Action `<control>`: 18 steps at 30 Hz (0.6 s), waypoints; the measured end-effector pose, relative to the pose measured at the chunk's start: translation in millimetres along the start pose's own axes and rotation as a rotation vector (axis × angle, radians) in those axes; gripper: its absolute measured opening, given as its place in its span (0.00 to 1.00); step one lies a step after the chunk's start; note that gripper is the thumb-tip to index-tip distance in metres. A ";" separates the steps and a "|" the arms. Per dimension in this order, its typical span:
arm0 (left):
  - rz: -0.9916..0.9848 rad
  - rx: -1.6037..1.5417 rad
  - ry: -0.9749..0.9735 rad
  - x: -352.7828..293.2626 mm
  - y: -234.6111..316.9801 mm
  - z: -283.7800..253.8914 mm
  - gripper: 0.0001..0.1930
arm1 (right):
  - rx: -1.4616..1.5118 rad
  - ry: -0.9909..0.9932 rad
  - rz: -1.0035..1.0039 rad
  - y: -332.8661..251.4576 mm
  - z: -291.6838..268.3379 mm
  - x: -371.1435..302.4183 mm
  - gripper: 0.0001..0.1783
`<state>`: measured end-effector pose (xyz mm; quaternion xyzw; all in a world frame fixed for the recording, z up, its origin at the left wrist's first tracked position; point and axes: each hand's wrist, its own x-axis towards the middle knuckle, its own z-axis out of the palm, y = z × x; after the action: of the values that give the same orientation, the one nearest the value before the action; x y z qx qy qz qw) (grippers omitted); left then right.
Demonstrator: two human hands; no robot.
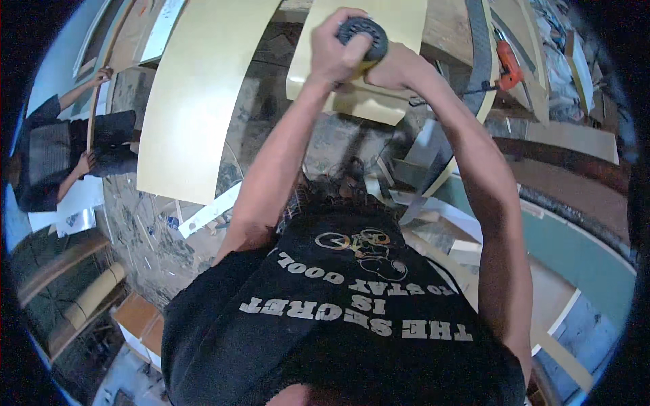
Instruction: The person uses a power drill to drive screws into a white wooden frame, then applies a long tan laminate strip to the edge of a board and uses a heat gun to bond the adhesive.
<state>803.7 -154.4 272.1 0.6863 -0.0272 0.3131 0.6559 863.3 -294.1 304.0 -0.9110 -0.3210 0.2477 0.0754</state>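
Black shirt lowest; both hands' fingers (pixel 338 51) wrapped on round black sander (pixel 363 35) (over pale panel (pixel 359 101)).

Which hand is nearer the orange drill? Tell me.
Right. The right hand lies left of the orange drill; the left hand, on the black tool, is farther left.

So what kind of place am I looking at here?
Most likely a woodworking or carpentry shop. Pale cut panels stand over a floor littered with offcuts, an orange power drill lies on a bench at the upper right, and both hands grip a round black-topped power tool against a panel.
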 end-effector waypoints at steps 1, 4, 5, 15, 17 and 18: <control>-0.005 -0.039 0.006 3.1 -1.4 -8.7 0.16 | -0.010 -0.022 0.028 -6.3 0.3 9.3 0.26; 0.026 -0.029 0.019 5.1 -2.8 -24.0 0.15 | -0.019 -0.002 0.083 -17.5 1.5 14.3 0.26; -0.011 -0.036 0.031 5.7 -2.1 -26.7 0.15 | -0.021 0.032 0.096 -20.2 1.0 13.8 0.24; 0.067 0.074 -0.024 10.1 5.0 -49.3 0.16 | 0.051 0.012 0.132 -42.1 13.8 20.1 0.24; 0.065 0.115 -0.034 12.9 4.1 -52.8 0.17 | 0.073 0.027 0.171 -45.1 15.5 26.1 0.25; 0.084 0.112 -0.047 13.9 -4.4 -63.4 0.17 | 0.077 0.026 0.159 -54.2 12.5 26.6 0.25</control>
<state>791.8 -90.5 271.1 0.7274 -0.0536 0.3251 0.6019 845.2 -235.4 298.5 -0.9332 -0.2367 0.2534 0.0945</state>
